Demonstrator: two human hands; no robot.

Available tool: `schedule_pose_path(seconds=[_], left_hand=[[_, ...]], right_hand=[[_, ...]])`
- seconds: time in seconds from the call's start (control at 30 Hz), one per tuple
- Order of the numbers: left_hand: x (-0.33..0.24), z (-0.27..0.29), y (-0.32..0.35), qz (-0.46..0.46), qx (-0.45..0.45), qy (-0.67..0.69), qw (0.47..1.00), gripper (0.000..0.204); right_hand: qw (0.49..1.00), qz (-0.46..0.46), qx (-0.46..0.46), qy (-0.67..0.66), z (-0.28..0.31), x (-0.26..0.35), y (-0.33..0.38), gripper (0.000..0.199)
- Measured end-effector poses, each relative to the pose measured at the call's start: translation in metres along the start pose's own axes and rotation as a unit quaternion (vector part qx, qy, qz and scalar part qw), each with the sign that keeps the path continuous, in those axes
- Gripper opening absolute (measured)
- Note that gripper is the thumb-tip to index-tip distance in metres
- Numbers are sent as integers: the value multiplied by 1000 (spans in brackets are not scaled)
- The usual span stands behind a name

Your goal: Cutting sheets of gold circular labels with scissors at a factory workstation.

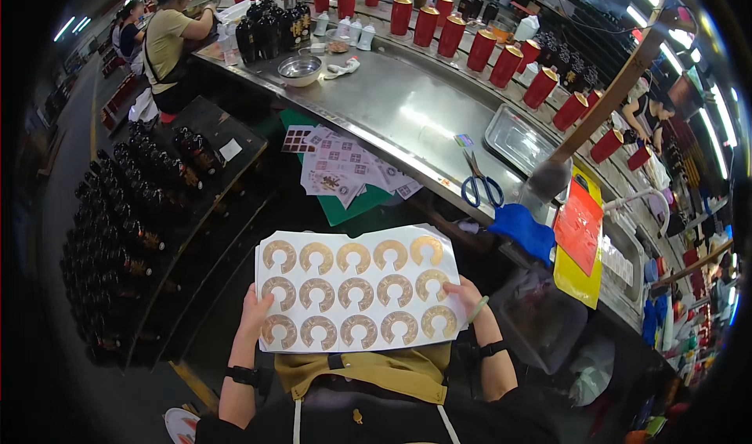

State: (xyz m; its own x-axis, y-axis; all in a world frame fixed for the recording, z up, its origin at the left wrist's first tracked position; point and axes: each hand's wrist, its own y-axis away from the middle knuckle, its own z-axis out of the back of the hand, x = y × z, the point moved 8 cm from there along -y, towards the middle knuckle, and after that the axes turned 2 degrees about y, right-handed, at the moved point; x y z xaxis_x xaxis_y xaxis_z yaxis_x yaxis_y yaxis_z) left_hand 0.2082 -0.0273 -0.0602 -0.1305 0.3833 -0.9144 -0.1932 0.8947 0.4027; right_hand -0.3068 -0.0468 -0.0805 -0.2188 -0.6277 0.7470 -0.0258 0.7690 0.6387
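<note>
A white sheet of gold C-shaped stickers [337, 291] is held level in front of my waist. White edges showing along its top and left side suggest several sheets lie together. My left hand [255, 312] grips the left edge, its thumb near the lower sticker rows and its other fingers hidden underneath. On the opposite edge my right hand [468, 297] is closed, its thumb resting on top near the middle row. Beyond the sheet, other printed label sheets [345, 166] lie overlapping on a green board [345, 209].
Scissors [479, 185], a blue cloth [523, 231] and a clear tray [517, 134] are on the metal table [392, 91]. Red bottles [479, 50] line the conveyor behind it. Dark bottles [117, 232] crowd the left side. A co-worker [168, 44] sits at far left.
</note>
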Motion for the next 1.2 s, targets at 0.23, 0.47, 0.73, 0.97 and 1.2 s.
schedule_pose_path(seconds=[0.23,0.47,0.73,0.97,1.2], left_hand=[[4,-8,-6,-28,-40,-125,991,40],[20,-23,-11,7,-23,-88,996,49],[27,-21,-12,11,-50,-118,992,48],[39,-20,-15,43,-18,-3,999,43],[30,-19,-7,32,-11,9,999,44]], right_hand=[[997,-1,65,-30,14,-6,-2,42],[998,33,44,21,28,4,-5,47],[997,40,68,-24,15,17,-4,52],[994,35,104,-24,1,14,-2,55],[997,28,70,12,-13,24,8,55]])
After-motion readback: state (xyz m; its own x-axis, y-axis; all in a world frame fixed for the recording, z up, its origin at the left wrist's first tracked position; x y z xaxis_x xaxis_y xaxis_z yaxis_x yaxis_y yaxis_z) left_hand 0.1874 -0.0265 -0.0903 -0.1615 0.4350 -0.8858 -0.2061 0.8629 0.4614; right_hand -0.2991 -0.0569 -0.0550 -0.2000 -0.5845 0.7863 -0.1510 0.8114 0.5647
